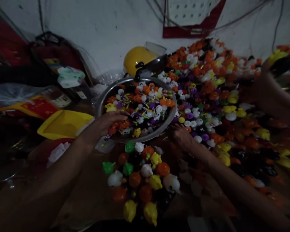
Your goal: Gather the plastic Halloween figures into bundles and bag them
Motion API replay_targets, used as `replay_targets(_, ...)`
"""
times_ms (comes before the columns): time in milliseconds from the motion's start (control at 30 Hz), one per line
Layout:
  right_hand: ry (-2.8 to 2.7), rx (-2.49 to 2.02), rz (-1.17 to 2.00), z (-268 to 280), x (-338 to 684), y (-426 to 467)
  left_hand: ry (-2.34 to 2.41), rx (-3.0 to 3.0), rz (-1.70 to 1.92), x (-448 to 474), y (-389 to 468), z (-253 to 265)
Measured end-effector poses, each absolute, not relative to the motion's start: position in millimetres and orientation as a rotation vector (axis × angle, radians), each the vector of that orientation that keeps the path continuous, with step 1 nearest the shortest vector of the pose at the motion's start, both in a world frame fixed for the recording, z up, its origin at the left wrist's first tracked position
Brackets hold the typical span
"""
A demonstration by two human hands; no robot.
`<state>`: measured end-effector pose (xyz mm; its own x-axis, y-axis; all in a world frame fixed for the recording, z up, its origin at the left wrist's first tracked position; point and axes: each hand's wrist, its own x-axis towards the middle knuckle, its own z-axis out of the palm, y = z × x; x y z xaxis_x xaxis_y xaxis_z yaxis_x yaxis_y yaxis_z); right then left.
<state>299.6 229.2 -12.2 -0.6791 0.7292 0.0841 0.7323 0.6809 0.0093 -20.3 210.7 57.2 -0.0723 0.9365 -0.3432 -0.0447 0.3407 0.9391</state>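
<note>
My left hand [106,124] reaches over the left rim of a round metal basin [148,138]. Its fingers bend round an orange figure [112,128], from which a patterned tube hangs over the rim. Inside the basin lie small white, orange, purple and yellow figures and colourful candy-filled tubes [148,104]. My right hand [182,136] is just right of the basin, at the edge of a loose heap of plastic figures [198,122]. Its fingers are curled downward, and what they hold, if anything, is hidden. Between my forearms sits a cluster of green, white, orange and yellow figures [145,180].
The large heap of figures [207,71] reaches back to the wall. Another person's forearm [277,93] shows at the right. A yellow helmet [140,59] stands behind the basin. A yellow tray [62,124] and plastic bags [21,93] lie at the left.
</note>
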Motion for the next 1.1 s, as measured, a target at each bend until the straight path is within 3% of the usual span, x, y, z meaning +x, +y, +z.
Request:
replay_targets(133, -2.625, -1.558, -0.145, 42.1, 301.4, 214.3, 1.315, 0.827, 1.068, -18.8, 213.8, 56.2)
replay_targets(267, -2.504, -1.435, -0.171, 73.5, 275.9, 216.6, 1.264, 0.793, 1.123, -13.5, 220.3, 54.1)
replay_targets(600, -2.654, -1.348, -0.105, 65.0, 192.2, 267.9, 1.245, 0.649, 1.477, -13.2, 227.7, 42.4)
replay_targets(867, -2.404, -1.505, -0.376, 82.5, 186.7, 306.8, 1.263, 0.574, 1.551, 8.9, 223.8, 19.9)
replay_targets(1100, -2.556, -1.503, -0.325, 75.7, 179.5, 319.9, 1.291, 0.541, 1.547, 8.3, 218.1, 19.9)
